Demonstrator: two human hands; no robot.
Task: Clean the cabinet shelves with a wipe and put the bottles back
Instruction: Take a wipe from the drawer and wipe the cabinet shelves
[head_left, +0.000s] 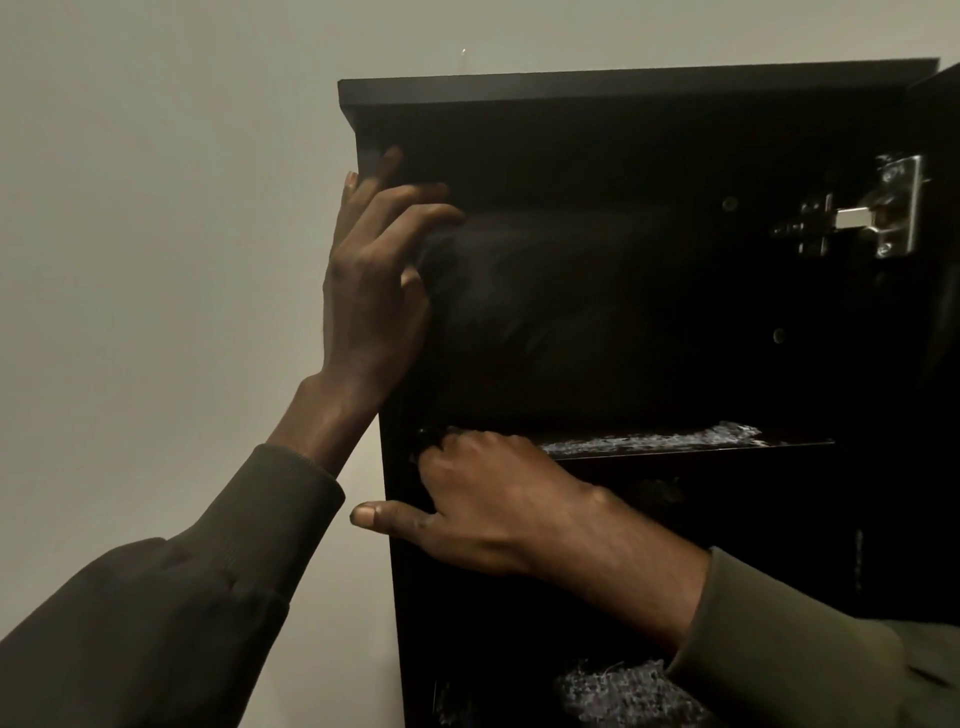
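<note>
Your view is filled by the dark cabinet (623, 98), open against a pale wall (156, 208), with its door (948, 208) swung out at the far right edge. Inside the top compartment a big dark soft bundle (561, 306) takes up most of the space; what it is cannot be told in the gloom. Below it runs the shelf (727, 448), its front edge catching light, with pale speckled patches along its top surface. Another grey speckled mass (613, 686) lies low down in the bottom compartment.

Your left arm reaches up from the lower left in a dark sleeve (156, 623), wrist bent back. Your left hand (374, 280) is released: fingers spread and nearly straight, lying against the cabinet's left front edge and the end of the bundle, gripping nothing.

Your right arm comes in from the lower right in an olive sleeve (810, 654). Your right hand (493, 499) sits at the left end of the shelf, thumb stretched out to the left past the cabinet side, fingers curled in over the shelf edge. Whether they hold a wipe cannot be told; their tips are lost in shadow.

A metal hinge (872, 213) shines at the upper right.
</note>
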